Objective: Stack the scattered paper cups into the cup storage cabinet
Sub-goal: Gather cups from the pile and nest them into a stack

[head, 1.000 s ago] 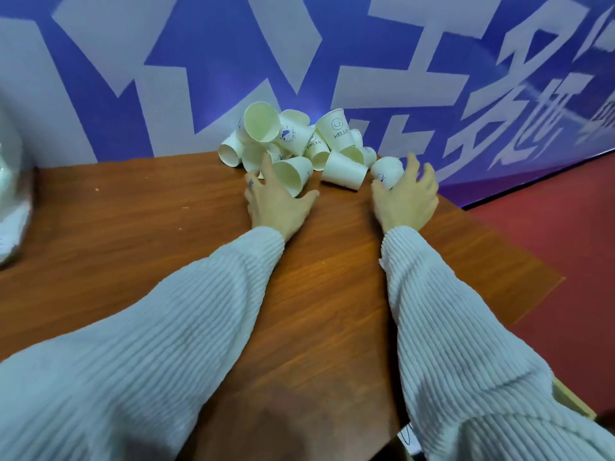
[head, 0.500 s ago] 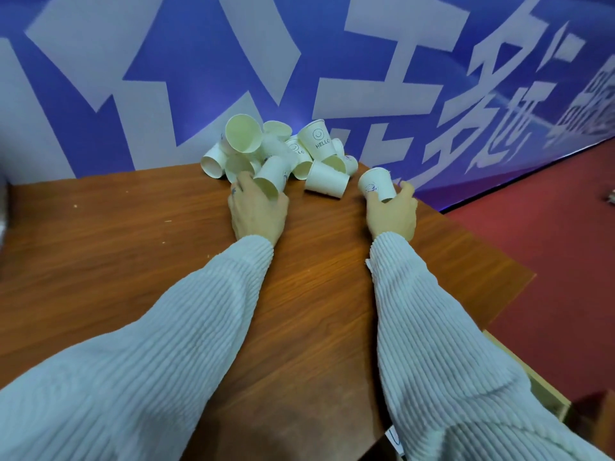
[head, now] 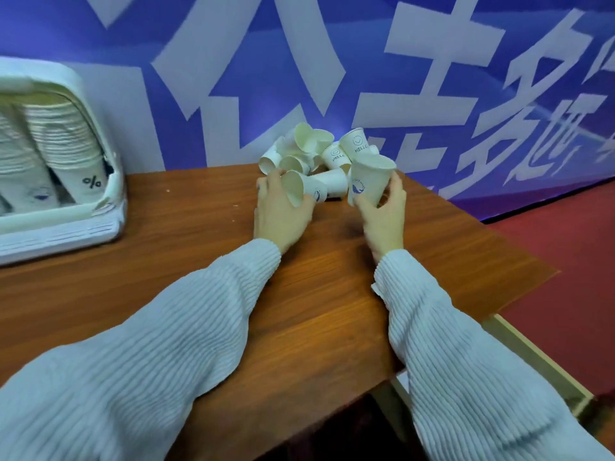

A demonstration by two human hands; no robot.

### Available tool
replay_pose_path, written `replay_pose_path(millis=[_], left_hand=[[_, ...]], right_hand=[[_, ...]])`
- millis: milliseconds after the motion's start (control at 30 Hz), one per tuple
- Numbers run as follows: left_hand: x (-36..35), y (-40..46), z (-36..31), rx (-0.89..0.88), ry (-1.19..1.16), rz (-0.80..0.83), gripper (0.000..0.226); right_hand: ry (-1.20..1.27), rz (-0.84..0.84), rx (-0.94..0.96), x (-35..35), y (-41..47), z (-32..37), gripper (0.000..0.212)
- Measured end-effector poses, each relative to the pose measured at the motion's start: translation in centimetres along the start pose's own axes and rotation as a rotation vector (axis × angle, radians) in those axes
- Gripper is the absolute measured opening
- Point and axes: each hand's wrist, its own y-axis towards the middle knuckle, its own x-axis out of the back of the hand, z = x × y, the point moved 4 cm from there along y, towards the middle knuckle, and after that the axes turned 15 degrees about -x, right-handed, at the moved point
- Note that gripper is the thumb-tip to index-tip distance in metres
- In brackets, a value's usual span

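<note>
A brown wood-grain desk (head: 173,267) is seen set against a blue banner (head: 233,44) printed with large white characters, which are cut off by the frame and cannot be read whole. To the right of the desk a red floor (head: 565,277) is visible, with a pale wooden edge showing just below the desk's right corner.

At the far left of the desk a white cup storage cabinet (head: 83,104) is placed, its front open. Inside it, tilted stacks of nested paper cups (head: 63,138) are held; a "%" mark can be read on the lowest cup of one stack, and a small blue emblem on the neighbouring one is too blurred to make out.

A heap of scattered paper cups (head: 312,154) is piled at the back edge of the desk against the banner, most lying on their sides. On two upright ones a smiley face and the word "HELLO" are printed.

Both arms are covered by ribbed white sleeves (head: 166,361). A tipped cup (head: 299,191), mouth turned towards the camera, is gripped by the left hand (head: 279,214), fingers curled round it. A nearly upright cup (head: 369,181), bearing a blue whale-like logo with small unreadable lettering, is held by the right hand (head: 382,221), thumb and fingers wrapped round its lower part, just beside the heap.
</note>
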Motion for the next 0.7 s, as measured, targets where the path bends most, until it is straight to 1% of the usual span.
replay_pose_path(millis=[67, 167, 200, 300, 333, 367, 467, 567, 633, 700], left_hand=[[3.0, -0.5, -0.6, -0.051, 0.030, -0.023, 0.064], [8.6, -1.3, -0.8, -0.108, 0.109, -0.098, 0.061], [10.8, -1.5, -0.6, -0.118, 0.133, -0.133, 0.060], [17.9, -2.1, 0.8, -0.120, 0.219, -0.253, 0.062], [20.2, -2.4, 1.4, -0.107, 0.247, -0.297, 0.063], [22.5, -2.7, 2.0, -0.096, 0.269, -0.344, 0.062], [29.0, -3.7, 3.6, -0.067, 0.310, -0.491, 0.063], [33.5, -4.5, 5.2, -0.017, 0.335, -0.555, 0.067], [35.4, -5.0, 5.8, -0.008, 0.343, -0.572, 0.067], [36.5, -5.3, 6.3, 0.005, 0.349, -0.573, 0.066]], right_hand=[[-0.006, 0.072, 0.033, -1.4, -1.3, 0.2, 0.068], [0.040, 0.189, 0.052, -5.5, -4.1, 1.0, 0.071], [0.053, 0.228, 0.063, -7.1, -5.0, 1.4, 0.076], [0.040, 0.407, 0.101, -12.9, -8.3, 3.4, 0.100], [0.032, 0.469, 0.119, -14.8, -9.5, 4.3, 0.105], [0.019, 0.511, 0.143, -16.7, -10.6, 5.1, 0.105], [-0.019, 0.539, 0.211, -22.2, -13.2, 7.7, 0.092], [-0.113, 0.532, 0.241, -27.3, -14.9, 9.2, 0.086], [-0.244, 0.503, 0.298, -29.9, -15.4, 9.5, 0.076], [-0.426, 0.490, 0.363, -31.7, -15.3, 9.4, 0.063]])
